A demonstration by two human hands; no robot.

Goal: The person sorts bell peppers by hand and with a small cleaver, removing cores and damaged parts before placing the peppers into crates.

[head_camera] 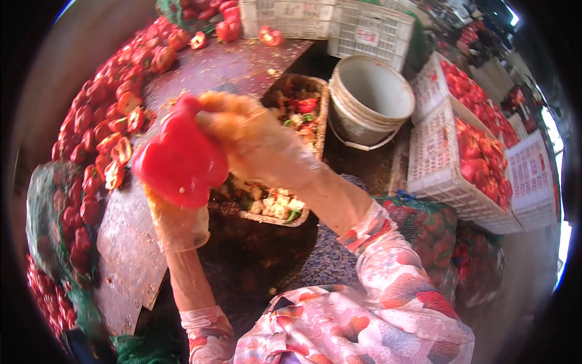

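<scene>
A glossy red bell pepper [182, 159] is raised in front of me, above the edge of the work board. My right hand [254, 141], in a clear plastic glove over an orange-stained one, grips its upper right side. From below, my left hand [179, 225], gloved the same way, supports the pepper; its fingers are hidden behind the fruit. Beneath my hands is a shallow tray [323, 123] of pepper cores, seeds and green stems. Halved peppers [120, 150] lie cut side up on the board, left of my hands.
Red peppers [97, 100] are heaped along the far left of the seed-strewn board [227, 63]. A white bucket [359, 123] stands right of the tray. Plastic crates [432, 154] of red peppers line the right, above filled net sacks [423, 232]. Other white crates [370, 34] stand at the back.
</scene>
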